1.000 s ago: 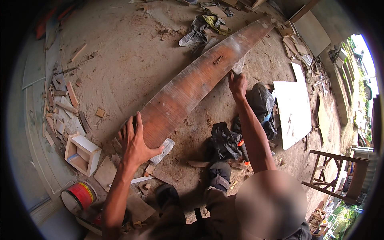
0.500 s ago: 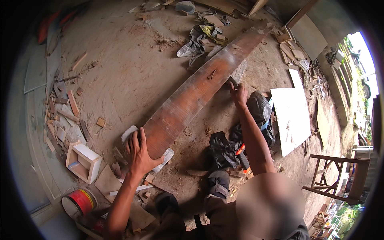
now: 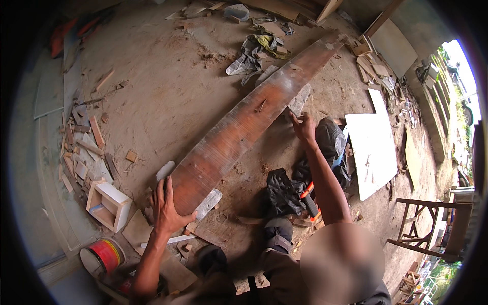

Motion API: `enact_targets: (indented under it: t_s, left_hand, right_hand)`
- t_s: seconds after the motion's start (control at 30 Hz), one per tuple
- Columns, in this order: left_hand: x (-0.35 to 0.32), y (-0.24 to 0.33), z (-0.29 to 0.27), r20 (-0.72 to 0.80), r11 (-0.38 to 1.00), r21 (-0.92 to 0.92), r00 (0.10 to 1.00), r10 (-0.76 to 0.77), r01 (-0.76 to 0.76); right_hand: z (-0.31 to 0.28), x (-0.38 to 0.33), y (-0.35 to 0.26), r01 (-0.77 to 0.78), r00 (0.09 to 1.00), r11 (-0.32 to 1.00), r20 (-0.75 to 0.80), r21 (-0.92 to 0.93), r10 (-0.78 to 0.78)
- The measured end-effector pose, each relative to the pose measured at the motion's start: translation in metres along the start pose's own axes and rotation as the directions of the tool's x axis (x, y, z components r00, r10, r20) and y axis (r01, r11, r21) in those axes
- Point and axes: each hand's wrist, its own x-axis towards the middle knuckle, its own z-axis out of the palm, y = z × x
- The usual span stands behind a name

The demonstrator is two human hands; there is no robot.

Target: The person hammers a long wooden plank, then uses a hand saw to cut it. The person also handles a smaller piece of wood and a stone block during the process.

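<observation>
A long reddish-brown wooden plank (image 3: 223, 145) lies slantwise across pale blocks, its near end at the lower left. My left hand (image 3: 165, 211) grips that end, fingers along the left edge and thumb across the end. One pale block (image 3: 208, 203) shows under the plank's near right side; another (image 3: 165, 170) sticks out on the left. Farther up, a grey block (image 3: 300, 99) juts from beneath the right edge. Beside it is my right hand (image 3: 305, 128), fingers bent together; what they hold, if anything, is hidden. A thin stick-like piece (image 3: 261, 105) rests on the plank.
Black plastic (image 3: 284, 190) and an orange-and-black tool (image 3: 308, 201) lie near my feet. White board (image 3: 371, 152) lies to the right, a wooden stand (image 3: 432, 226) beyond. Wood scraps, a small open box (image 3: 119, 203) and a red-yellow-labelled tub (image 3: 104, 256) are at left.
The plank has slid slightly toward the lower left, and my left hand has moved with it. My right hand has shifted a little nearer to me, baring more of the grey block.
</observation>
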Motion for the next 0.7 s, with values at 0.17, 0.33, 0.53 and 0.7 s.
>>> enact_targets:
  t_s: [0.17, 0.33, 0.53, 0.7]
  left_hand:
    - [-0.008, -0.009, 0.019, -0.047, 0.99, 0.131, 0.997, 0.057, -0.05]
    - [-0.004, -0.011, 0.018, 0.006, 0.984, 0.151, 0.996, 0.091, -0.091]
    - [-0.009, -0.01, 0.004, 0.058, 0.984, 0.168, 0.997, 0.052, -0.061]
    - [-0.002, 0.008, -0.012, 0.079, 0.985, 0.17, 0.997, -0.001, -0.013]
  right_hand:
    - [0.009, -0.015, -0.023, 0.009, 1.0, 0.996, -0.029, 0.089, -0.006]
    - [0.009, -0.001, -0.002, -0.156, 0.987, 0.978, -0.008, 0.141, 0.159]
    - [0.005, 0.016, -0.007, -0.225, 0.974, 0.949, 0.078, 0.22, 0.213]
    - [-0.002, 0.023, -0.003, -0.171, 0.984, 0.935, 0.105, 0.31, 0.145]
